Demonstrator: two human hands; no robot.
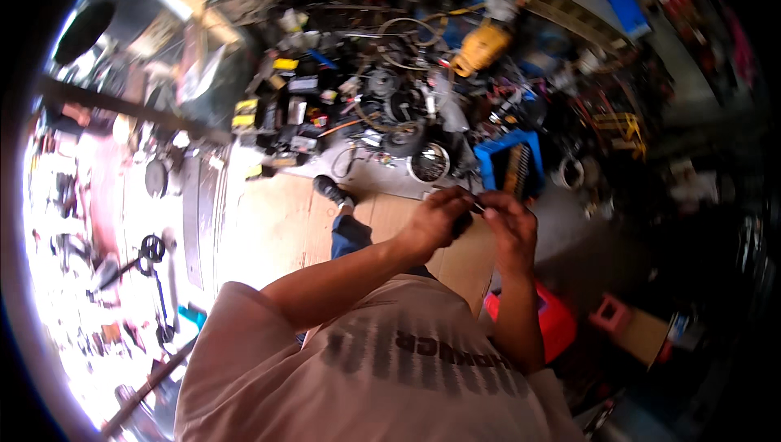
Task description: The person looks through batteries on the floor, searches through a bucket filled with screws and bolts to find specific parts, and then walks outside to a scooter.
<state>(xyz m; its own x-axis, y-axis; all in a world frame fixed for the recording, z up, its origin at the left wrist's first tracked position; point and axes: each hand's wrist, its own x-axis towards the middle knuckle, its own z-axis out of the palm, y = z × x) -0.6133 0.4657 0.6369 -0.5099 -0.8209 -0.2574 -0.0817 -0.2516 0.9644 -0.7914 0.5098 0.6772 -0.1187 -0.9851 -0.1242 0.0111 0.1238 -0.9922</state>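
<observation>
Both of my hands meet in front of my chest, above the cardboard sheet on the floor. My left hand is closed, its fingertips pinched around a small dark piece too blurred to name. From the other side, my right hand reaches the same piece with its fingers curled and its thumb against it. Something black shows just below the left fingers; I cannot tell whether it is held.
Boxes, coils and loose parts pile up ahead. A blue crate, a round bowl of small parts and a yellow power-tool-like object lie among them. A red object stands beside my right forearm. Bright daylight fills the left.
</observation>
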